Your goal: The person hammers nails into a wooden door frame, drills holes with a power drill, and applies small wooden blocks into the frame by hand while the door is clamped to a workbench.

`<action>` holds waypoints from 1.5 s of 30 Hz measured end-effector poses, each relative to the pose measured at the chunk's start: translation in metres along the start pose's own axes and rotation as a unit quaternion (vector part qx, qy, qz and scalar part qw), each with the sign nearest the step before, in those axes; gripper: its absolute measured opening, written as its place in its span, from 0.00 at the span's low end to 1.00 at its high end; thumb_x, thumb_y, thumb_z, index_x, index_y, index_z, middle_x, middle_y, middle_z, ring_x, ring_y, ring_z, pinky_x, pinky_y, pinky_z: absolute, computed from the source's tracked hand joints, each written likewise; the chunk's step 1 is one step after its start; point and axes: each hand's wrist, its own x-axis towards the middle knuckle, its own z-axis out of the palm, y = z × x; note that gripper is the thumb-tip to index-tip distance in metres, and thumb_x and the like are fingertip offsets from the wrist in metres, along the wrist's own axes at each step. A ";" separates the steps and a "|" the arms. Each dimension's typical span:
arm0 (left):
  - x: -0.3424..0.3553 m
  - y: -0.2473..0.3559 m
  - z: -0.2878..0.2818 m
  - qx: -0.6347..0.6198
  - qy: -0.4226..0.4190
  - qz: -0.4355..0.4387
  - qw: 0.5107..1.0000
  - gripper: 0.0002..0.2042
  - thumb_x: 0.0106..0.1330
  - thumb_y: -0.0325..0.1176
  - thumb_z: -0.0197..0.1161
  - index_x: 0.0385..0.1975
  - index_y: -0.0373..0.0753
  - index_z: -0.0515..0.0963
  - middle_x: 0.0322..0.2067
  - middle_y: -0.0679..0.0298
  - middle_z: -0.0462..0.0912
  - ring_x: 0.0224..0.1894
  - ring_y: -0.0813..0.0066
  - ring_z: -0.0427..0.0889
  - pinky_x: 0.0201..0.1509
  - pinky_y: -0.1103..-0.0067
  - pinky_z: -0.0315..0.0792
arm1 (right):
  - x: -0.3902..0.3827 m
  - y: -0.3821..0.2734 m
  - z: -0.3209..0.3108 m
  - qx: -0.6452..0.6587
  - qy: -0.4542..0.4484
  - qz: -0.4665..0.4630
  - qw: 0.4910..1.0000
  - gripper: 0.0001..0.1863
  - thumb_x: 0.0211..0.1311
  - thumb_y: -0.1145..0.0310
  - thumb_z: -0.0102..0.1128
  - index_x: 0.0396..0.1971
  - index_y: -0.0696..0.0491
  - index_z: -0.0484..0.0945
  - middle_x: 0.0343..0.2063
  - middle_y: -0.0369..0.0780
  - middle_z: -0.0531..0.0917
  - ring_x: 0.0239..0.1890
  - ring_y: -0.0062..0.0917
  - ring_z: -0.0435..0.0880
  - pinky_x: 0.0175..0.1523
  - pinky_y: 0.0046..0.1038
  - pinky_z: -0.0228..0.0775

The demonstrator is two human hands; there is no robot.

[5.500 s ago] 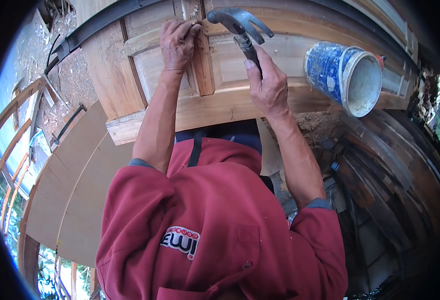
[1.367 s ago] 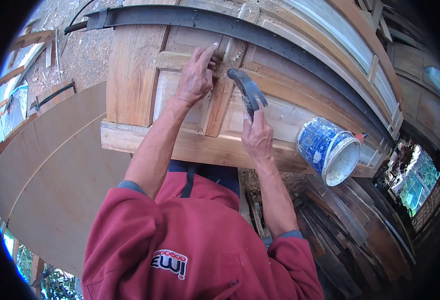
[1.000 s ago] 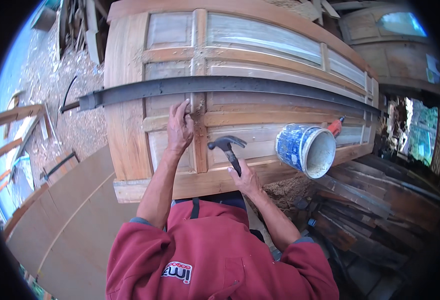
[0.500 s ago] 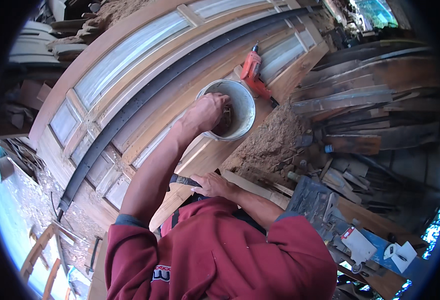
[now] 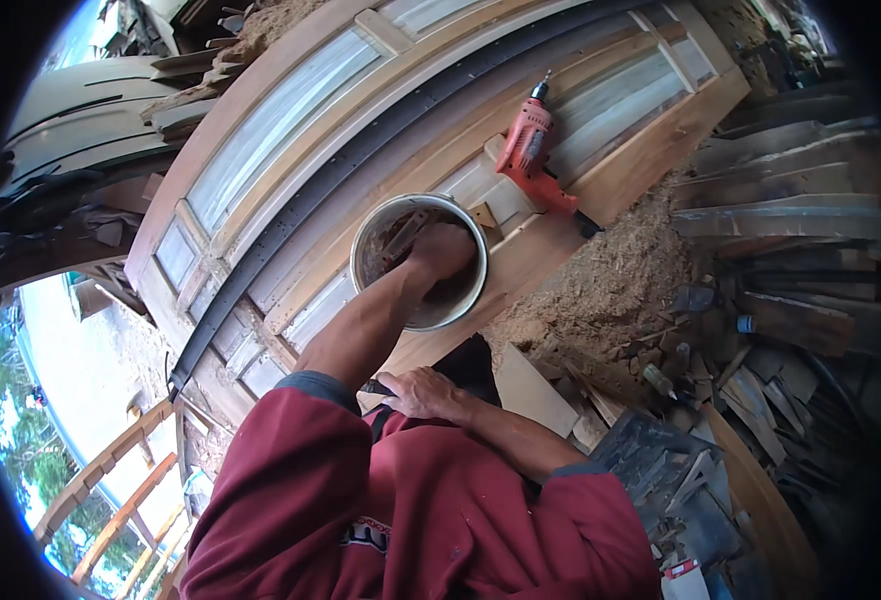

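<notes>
A whitish round bucket is on the panelled wooden doors in front of me, with some long brown pieces inside that I cannot make out. My left hand reaches down into it, the fingers hidden in its shade. Close to my body, my right hand is closed around a dark-handled tool. Only a short dark end of that tool shows beside the thumb. Beyond the bucket, to the right, lies a red power drill with a bit in its chuck.
Wooden doors with panels lie flat, a long dark metal strip running along them. To the right are a sawdust heap, stacked boards and scrap wood. A dusty machine stands near my right elbow.
My left hand has gone deeper into the bucket. The bucket appears nearer to me and farther from the drill. My view has shifted, and less of the right-hand tool shows.
</notes>
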 end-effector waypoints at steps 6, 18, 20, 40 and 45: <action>-0.003 -0.002 0.005 0.029 -0.049 0.021 0.998 0.10 0.61 0.32 0.59 0.30 0.38 0.88 0.35 0.52 0.89 0.38 0.57 0.90 0.43 0.65 0.83 | 0.002 0.010 0.007 0.011 -0.006 -0.040 0.999 0.20 0.65 0.58 0.61 0.49 0.55 0.70 0.29 0.55 0.85 0.36 0.54 0.85 0.45 0.53 0.75; -0.041 -0.056 -0.016 -0.169 -0.048 0.195 0.965 0.13 0.55 0.35 0.69 0.35 0.33 0.84 0.34 0.47 0.86 0.41 0.49 0.86 0.44 0.61 0.78 | 0.029 -0.009 0.016 -0.052 -0.056 -0.009 0.997 0.18 0.65 0.59 0.60 0.45 0.54 0.69 0.28 0.53 0.84 0.35 0.55 0.84 0.44 0.54 0.74; -0.063 -0.050 -0.046 -0.140 -0.110 0.189 0.966 0.14 0.54 0.35 0.72 0.38 0.34 0.84 0.36 0.47 0.87 0.43 0.50 0.86 0.46 0.62 0.78 | 0.021 -0.011 0.008 -0.040 -0.051 0.017 0.998 0.18 0.65 0.59 0.60 0.45 0.54 0.69 0.28 0.53 0.84 0.35 0.55 0.84 0.44 0.54 0.74; 0.021 -0.021 0.023 -0.089 -0.064 -0.003 0.994 0.12 0.62 0.30 0.56 0.33 0.28 0.85 0.36 0.42 0.86 0.42 0.46 0.87 0.45 0.63 0.81 | 0.026 -0.009 0.050 0.096 0.082 -0.034 0.991 0.21 0.63 0.60 0.63 0.48 0.56 0.69 0.27 0.55 0.84 0.35 0.55 0.85 0.42 0.52 0.75; 0.032 0.023 0.042 -0.217 0.063 -0.257 0.940 0.12 0.63 0.30 0.56 0.33 0.32 0.86 0.35 0.42 0.87 0.43 0.49 0.88 0.45 0.63 0.83 | -0.003 0.014 0.039 0.103 0.143 -0.021 0.984 0.22 0.64 0.62 0.62 0.51 0.58 0.69 0.28 0.55 0.84 0.34 0.54 0.85 0.41 0.51 0.76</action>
